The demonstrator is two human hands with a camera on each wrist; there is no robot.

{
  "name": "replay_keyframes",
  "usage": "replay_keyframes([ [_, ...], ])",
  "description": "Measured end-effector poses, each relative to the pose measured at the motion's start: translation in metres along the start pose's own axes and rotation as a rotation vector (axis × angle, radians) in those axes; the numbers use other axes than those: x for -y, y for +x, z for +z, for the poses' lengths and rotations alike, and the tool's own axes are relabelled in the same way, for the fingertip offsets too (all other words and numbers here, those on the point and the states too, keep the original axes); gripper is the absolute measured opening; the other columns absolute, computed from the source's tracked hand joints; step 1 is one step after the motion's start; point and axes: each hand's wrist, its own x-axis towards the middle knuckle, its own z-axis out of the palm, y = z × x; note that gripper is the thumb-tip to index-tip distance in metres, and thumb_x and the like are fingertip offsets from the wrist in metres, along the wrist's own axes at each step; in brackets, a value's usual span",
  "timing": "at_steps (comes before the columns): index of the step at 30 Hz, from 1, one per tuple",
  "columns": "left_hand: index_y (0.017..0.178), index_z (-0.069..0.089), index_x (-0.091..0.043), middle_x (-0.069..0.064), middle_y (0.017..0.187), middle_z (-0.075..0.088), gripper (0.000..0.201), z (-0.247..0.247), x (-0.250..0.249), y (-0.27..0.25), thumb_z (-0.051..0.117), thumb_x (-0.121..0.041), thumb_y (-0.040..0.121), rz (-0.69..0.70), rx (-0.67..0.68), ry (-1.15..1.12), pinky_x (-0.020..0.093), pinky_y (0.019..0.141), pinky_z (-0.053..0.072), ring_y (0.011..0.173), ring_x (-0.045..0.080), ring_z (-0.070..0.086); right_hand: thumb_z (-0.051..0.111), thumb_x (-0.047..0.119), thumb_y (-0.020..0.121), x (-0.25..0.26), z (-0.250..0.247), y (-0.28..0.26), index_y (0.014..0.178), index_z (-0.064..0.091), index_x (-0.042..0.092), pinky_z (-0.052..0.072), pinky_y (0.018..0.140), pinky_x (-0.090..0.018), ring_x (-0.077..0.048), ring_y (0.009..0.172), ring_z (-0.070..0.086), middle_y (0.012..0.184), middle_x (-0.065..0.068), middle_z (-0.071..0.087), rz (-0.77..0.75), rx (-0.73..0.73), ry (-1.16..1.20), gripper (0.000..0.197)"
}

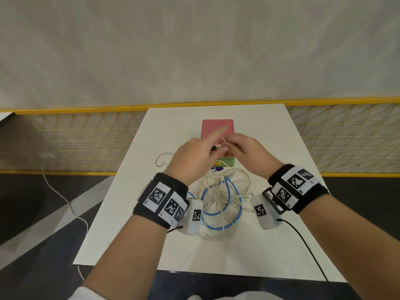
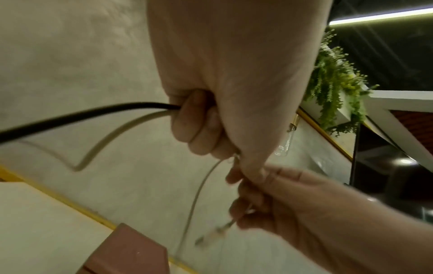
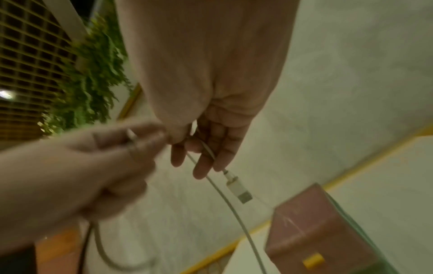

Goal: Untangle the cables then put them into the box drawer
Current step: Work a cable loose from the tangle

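I had both hands raised above the pink drawer box (image 1: 217,128) so the strand hung free of the tangle. My left hand (image 1: 192,158) was curled around a black cable (image 2: 70,118) and a beige one (image 2: 112,137), anchoring them. My right hand (image 1: 249,151) pinched the thin white USB cable (image 3: 230,207) near its plug (image 3: 239,189), probably to draw it clear. The remaining blue and white cables (image 1: 220,200) lay knotted on the white table (image 1: 129,224), just before the box.
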Motion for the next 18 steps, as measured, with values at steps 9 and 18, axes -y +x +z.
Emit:
replay_keyframes([
  [9, 0.09, 0.054, -0.015, 0.0, 0.058, 0.05, 0.031, -0.02, 0.028, 0.004, 0.049, -0.046, 0.097, -0.073, -0.313, -0.035, 0.04, 0.055, 0.048, 0.062, 0.035, 0.055, 0.046, 0.01, 0.096, -0.001, 0.008, 0.005, 0.097, 0.059, 0.007, 0.049, 0.072, -0.036, -0.016, 0.07, 0.056, 0.08, -0.005, 0.062, 0.017, -0.007, 0.026, 0.014],
  [18, 0.122, 0.049, -0.031, 0.005, 0.079, 0.063, 0.037, -0.026, 0.057, -0.031, 0.065, -0.031, 0.089, -0.29, -0.101, -0.22, 0.033, 0.071, 0.049, 0.077, 0.019, 0.061, 0.057, 0.022, 0.09, -0.014, -0.001, 0.006, 0.093, 0.072, 0.014, 0.047, 0.071, -0.032, -0.021, 0.08, 0.058, 0.089, -0.005, 0.062, 0.133, 0.281, -0.443, 0.017],
])
